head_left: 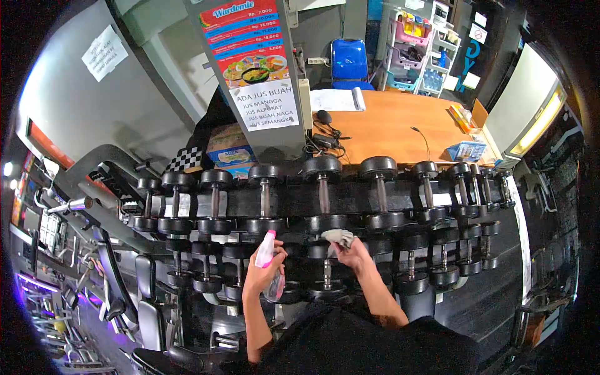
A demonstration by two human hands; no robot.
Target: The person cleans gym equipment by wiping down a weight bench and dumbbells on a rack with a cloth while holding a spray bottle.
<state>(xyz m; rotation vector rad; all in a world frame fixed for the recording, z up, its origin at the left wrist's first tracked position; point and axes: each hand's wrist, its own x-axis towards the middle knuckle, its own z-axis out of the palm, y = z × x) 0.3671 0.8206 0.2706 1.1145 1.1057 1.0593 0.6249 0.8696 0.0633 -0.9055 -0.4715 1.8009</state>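
Note:
My left hand (265,269) is wrapped round a spray bottle (275,287) with a white and pink head, its clear body hanging below my fingers. In my right hand (354,256) is a bunched, light grey cloth (338,237). Both hands are in front of a two-tier rack of black dumbbells with metal handles. The cloth is close to the front head of an upper-row dumbbell (324,194); whether they touch I cannot tell. Below it lies a lower-row dumbbell (327,275), partly hidden by my right hand and the cloth.
Behind the rack stands an orange-brown desk (387,125) with a cable and papers on it. A pillar with a menu sign (244,44) rises at the desk's left. A blue chair (349,59) is farther back. Gym benches (149,312) and machines fill the left side.

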